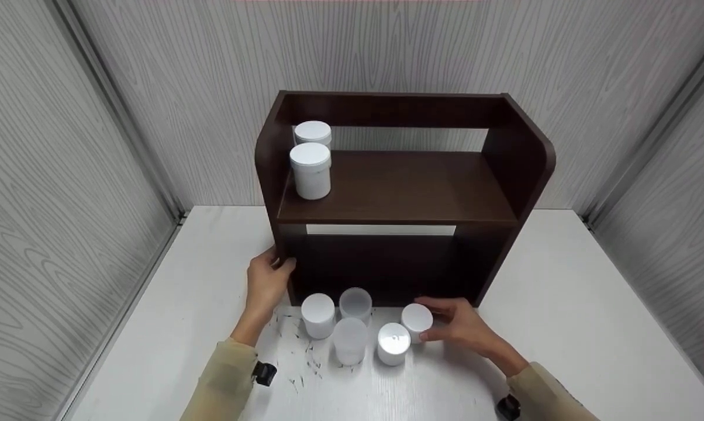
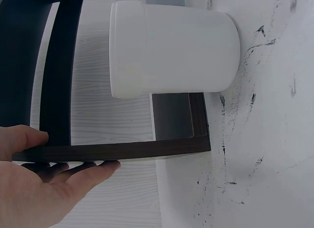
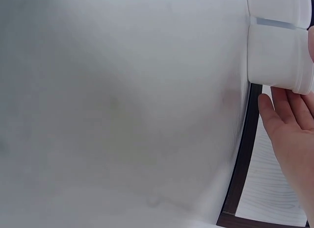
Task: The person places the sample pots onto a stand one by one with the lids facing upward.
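My left hand [image 1: 265,286] grips the left side panel of a dark brown two-tier shelf [image 1: 410,187]. In the left wrist view its thumb lies on one face of the panel and the fingers [image 2: 93,179] on the other. At the shelf's front right, my right hand [image 1: 468,330] holds a small white lidded jar [image 1: 417,318] between thumb and fingers. A second small white jar [image 1: 393,344] stands beside that one. Further left are a larger white jar [image 1: 318,316] and two translucent cups, one in front [image 1: 350,341] and one behind [image 1: 355,304].
Two white lidded jars stand one behind the other at the left of the upper tier, the front jar [image 1: 311,169] partly hiding the back jar [image 1: 313,131]. Dark scuffs mark the white table [image 1: 200,327]. Grey wood-grain walls [image 1: 387,47] enclose the back and sides.
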The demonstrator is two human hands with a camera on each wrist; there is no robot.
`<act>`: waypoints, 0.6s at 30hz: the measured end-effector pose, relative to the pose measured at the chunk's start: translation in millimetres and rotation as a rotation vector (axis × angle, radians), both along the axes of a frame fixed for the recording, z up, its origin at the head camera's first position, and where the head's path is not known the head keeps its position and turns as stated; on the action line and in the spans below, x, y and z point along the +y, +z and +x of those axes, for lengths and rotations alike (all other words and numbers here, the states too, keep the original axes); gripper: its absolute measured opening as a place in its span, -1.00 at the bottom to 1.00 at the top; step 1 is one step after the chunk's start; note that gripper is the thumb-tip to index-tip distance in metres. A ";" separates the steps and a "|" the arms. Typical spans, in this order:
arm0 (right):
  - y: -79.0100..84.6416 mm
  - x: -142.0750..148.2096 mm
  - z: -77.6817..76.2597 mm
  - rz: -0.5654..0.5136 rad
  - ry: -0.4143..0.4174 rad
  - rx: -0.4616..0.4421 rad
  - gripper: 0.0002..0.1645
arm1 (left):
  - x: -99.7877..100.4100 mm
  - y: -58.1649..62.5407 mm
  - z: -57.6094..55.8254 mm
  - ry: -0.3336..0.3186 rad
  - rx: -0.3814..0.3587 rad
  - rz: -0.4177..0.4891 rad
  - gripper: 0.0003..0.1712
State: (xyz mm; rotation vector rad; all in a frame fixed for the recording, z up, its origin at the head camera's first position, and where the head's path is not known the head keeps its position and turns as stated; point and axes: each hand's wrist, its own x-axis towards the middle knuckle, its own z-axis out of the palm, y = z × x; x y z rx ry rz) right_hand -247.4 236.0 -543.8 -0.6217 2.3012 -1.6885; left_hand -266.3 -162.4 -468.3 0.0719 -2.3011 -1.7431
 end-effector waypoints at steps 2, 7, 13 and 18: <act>-0.4 0.0 0.0 -0.001 0.001 0.003 -0.14 | 0.0 -0.5 -0.5 -0.001 0.000 -0.001 -0.42; 0.6 -0.7 0.6 0.019 -0.010 0.011 -0.15 | -0.2 -0.8 -1.4 0.002 -0.001 -0.002 -0.41; 2.2 -0.8 2.3 0.014 -0.024 -0.024 -0.17 | -0.3 -1.3 -0.5 -0.013 -0.001 -0.003 -0.39; 5.4 0.3 4.5 -0.003 -0.043 -0.041 -0.17 | 0.2 -1.1 -0.6 -0.012 -0.006 0.009 -0.38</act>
